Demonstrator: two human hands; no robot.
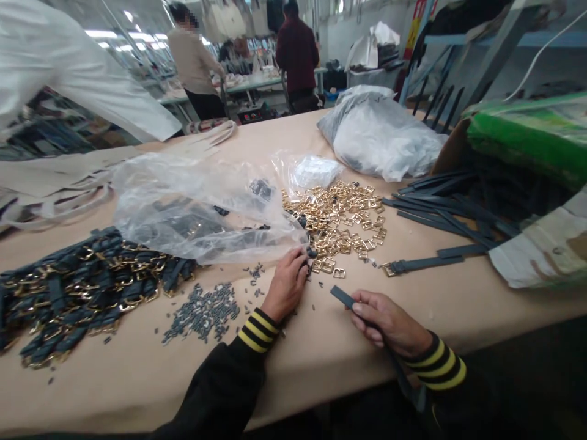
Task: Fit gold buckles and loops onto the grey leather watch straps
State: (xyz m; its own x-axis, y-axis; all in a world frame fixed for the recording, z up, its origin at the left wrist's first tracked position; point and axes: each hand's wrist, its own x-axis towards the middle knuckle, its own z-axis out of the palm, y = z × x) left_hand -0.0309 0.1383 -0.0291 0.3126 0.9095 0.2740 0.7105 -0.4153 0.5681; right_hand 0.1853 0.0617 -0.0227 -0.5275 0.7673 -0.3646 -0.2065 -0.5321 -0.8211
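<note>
My right hand (383,321) is closed on a dark leather strap (342,297). The strap's flat end points out past the thumb, and its tail hangs over the table's front edge. At the left rim of a pile of gold buckles (339,214) is my left hand (287,284), its fingers curled together. A small dark piece (312,252) shows at its fingertips; what the fingers hold is mostly hidden. Many small dark loops (202,311) lie scattered to the left of this hand. Beyond the right hand rests a strap with a gold buckle (424,264).
Finished-looking buckled straps (87,287) are heaped at the left. A clear plastic bag (202,208) spreads behind my left hand. Loose dark straps (454,201) lie at the right beside a green package (532,131). A stuffed plastic bag (385,131) sits farther back; people stand beyond the table.
</note>
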